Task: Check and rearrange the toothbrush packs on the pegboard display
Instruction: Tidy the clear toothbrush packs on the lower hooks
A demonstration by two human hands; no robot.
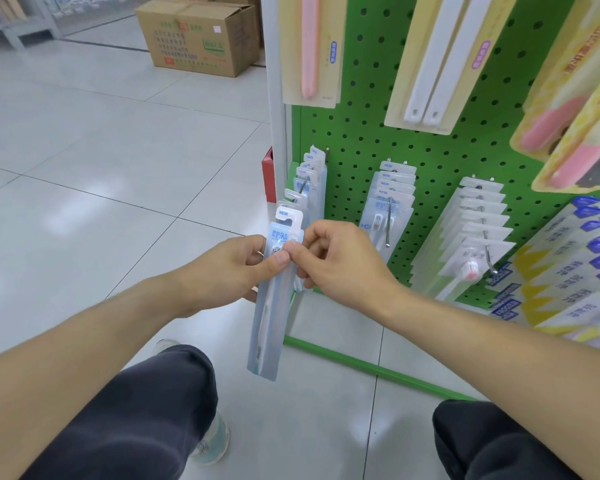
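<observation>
While both hands pinched its upper end, left hand [238, 268] and right hand [336, 259] side by side, the toothbrush pack [271, 299] hung long-axis down, just short of the leftmost hook [303, 185] up ahead on the pegboard [437, 161].

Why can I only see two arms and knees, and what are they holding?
The camera sits on the person's head and looks down, so you see what they see: their own arms and knees. They are crouching on a tiled shop floor beside a green pegboard, a wall of holes with metal hooks. Toothbrush packs hang on the hooks in rows. The left hand and the right hand together pinch one toothbrush pack, marked NEW at the top, which is off its hook. Behind stands a cardboard box.
</observation>
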